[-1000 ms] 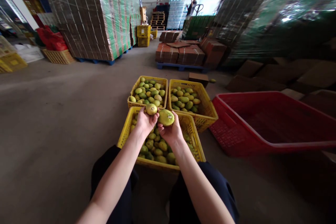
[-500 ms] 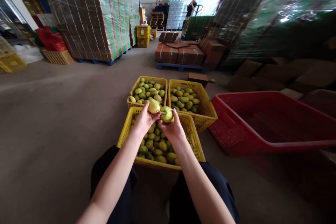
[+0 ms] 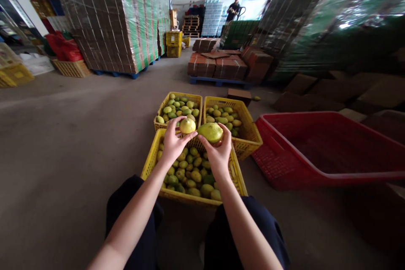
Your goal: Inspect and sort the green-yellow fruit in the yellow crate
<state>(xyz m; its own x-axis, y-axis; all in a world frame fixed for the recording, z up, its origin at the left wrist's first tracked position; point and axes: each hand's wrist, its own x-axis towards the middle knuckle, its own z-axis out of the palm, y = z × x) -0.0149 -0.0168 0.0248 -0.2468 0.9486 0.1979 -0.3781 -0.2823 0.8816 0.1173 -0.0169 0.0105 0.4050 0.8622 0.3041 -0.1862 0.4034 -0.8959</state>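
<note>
Between the thumb and fingers of my left hand (image 3: 176, 138) is a round-looking yellow lemon (image 3: 187, 125), seen end-on. A larger, longer yellow-green lemon (image 3: 210, 132) lies sideways in the grip of my right hand (image 3: 219, 147). The two hands are side by side, thumbs close together, above the near yellow crate (image 3: 148, 162). Inside that crate lie many green and yellow lemons (image 3: 191, 173). Behind it stand two more yellow crates, the left one (image 3: 155, 123) and the right one (image 3: 249, 135), both holding similar lemons.
A big red plastic bin (image 3: 275, 164) stands on the floor to the right. Farther off are flattened cartons (image 3: 218, 67) on a blue pallet and tall wrapped stacks (image 3: 101, 21). A person (image 3: 233, 8) stands at the back near a pallet jack.
Both lemons have been turned in my fingers: the left one now faces me end-on, the right one lies lengthwise. My hands have moved slightly apart, the right one to the right.
</note>
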